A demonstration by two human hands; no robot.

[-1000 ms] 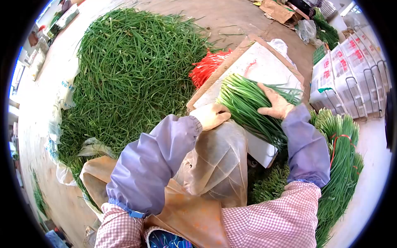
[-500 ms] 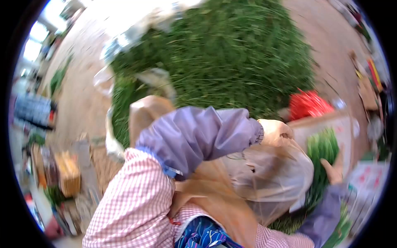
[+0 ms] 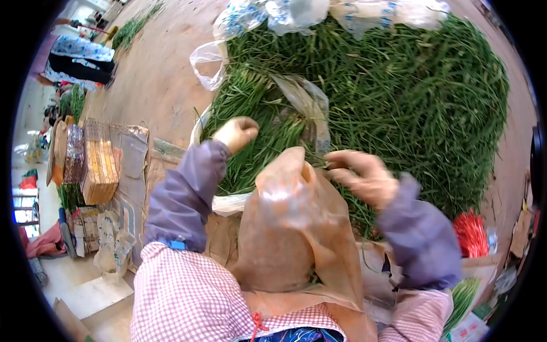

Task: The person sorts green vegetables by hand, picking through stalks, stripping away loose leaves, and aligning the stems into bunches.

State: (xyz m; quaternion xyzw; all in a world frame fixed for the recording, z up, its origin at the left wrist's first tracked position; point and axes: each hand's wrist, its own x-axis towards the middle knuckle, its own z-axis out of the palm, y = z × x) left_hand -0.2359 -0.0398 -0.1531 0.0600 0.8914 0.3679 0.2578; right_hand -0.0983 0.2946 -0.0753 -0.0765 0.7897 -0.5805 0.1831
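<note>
Over the near left part of the large heap of long green stalks [image 3: 410, 108] is my left hand [image 3: 237, 134], its fingers curled together; whether anything is inside them is hidden. My right hand [image 3: 364, 175] hovers at the heap's near edge beside the apron-covered knee [image 3: 285, 228], fingers spread and holding nothing visible. Between the hands a crumpled clear plastic strip [image 3: 310, 108] lies on the stalks. A smaller bunch of green stalks [image 3: 462, 299] rests on the board [image 3: 484, 273] at the lower right, away from both hands.
Red ties [image 3: 471, 233] lie beside the board. White plastic sheeting [image 3: 364, 14] edges the heap's far side. At the left are flattened cardboard [image 3: 131, 165] and a yellowish box [image 3: 99, 171]. Another person [image 3: 80, 60] stands at the upper left.
The view has swung left. My right hand has left the bunch on the board and come to the heap's edge. My left hand has moved from beside the board to above the heap's left part.
</note>
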